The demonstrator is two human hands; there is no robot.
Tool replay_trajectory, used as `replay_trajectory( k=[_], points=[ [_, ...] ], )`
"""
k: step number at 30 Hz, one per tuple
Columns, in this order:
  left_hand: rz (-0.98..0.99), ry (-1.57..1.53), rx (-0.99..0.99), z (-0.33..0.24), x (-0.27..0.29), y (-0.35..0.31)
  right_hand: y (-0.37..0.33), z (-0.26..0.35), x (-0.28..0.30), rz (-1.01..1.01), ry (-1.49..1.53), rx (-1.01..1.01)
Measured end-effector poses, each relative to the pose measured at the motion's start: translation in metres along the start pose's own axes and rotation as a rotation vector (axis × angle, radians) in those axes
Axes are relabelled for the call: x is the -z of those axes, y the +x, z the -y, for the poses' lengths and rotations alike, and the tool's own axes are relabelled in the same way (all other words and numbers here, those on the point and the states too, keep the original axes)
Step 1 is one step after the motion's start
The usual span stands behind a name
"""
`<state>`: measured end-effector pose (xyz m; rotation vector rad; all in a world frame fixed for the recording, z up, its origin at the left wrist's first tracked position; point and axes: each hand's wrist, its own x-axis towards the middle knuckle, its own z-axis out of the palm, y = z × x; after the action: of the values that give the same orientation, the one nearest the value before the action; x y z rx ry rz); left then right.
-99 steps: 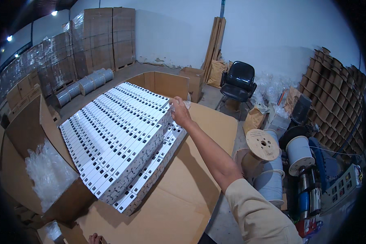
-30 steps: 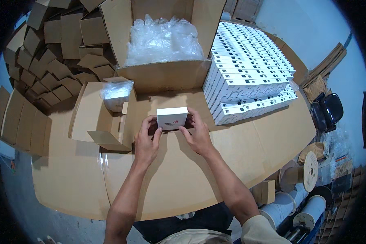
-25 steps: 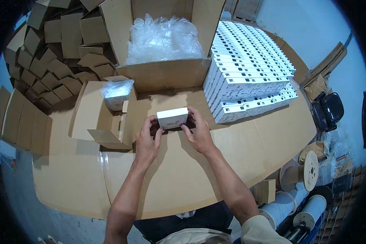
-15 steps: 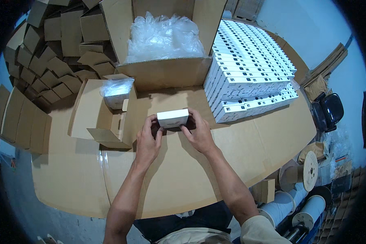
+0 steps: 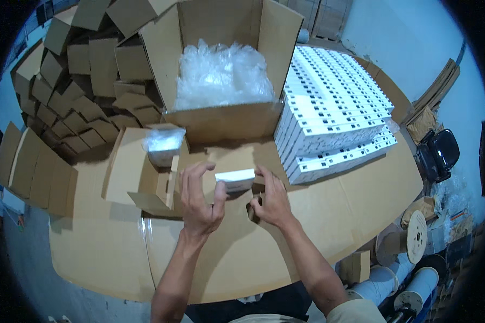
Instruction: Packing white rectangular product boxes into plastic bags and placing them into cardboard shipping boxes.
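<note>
A small white flat box (image 5: 235, 180) stands on edge between my hands, over the middle of the cardboard-covered table. My left hand (image 5: 200, 202) has its fingers spread apart, with the thumb at the box's left edge. On the other side, my right hand (image 5: 272, 196) has its fingertips on the box's right edge, and its thumb is bent below the corner. Left of my hands, an open brown carton (image 5: 137, 164) lies with its flaps out; a plastic-wrapped white item (image 5: 165, 145) sits at its far end.
A large open carton (image 5: 229, 123) with clear plastic bags (image 5: 223, 75) stands behind. Stacked white boxes (image 5: 334, 107) fill the right back. Folded brown cartons (image 5: 89, 70) pile up at the far left, more cartons (image 5: 35, 172) in front of them. Cable spools (image 5: 409, 242) stand beyond the table's right edge.
My left hand has opened its fingers away from the white box. The right thumb has come off the box's front. The whole view has shifted slightly downward.
</note>
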<state>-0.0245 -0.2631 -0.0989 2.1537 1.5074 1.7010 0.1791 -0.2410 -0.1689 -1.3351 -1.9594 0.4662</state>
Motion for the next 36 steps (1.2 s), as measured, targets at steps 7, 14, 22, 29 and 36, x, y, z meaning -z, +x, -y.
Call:
replay_trajectory(
  k=[7, 14, 22, 29, 36],
  points=[
    [-0.122, -0.023, 0.087, 0.005, -0.051, 0.148, 0.001, 0.005, 0.001, -0.057, -0.083, -0.042],
    [0.196, -0.144, 0.307, 0.074, -0.138, 0.272, 0.001, 0.002, 0.001, -0.057, -0.086, 0.0],
    [0.232, 0.203, 0.244, 0.151, -0.206, 0.316, 0.002, 0.007, 0.004, -0.059, -0.099, 0.043],
    [0.314, 0.253, 0.236, 0.144, -0.204, 0.317, 0.004, 0.002, 0.001, -0.06, -0.072, -0.016],
    [-0.029, -0.119, 0.091, 0.121, -0.171, 0.33, 0.002, 0.002, 0.001, -0.019, -0.048, -0.063]
  ],
)
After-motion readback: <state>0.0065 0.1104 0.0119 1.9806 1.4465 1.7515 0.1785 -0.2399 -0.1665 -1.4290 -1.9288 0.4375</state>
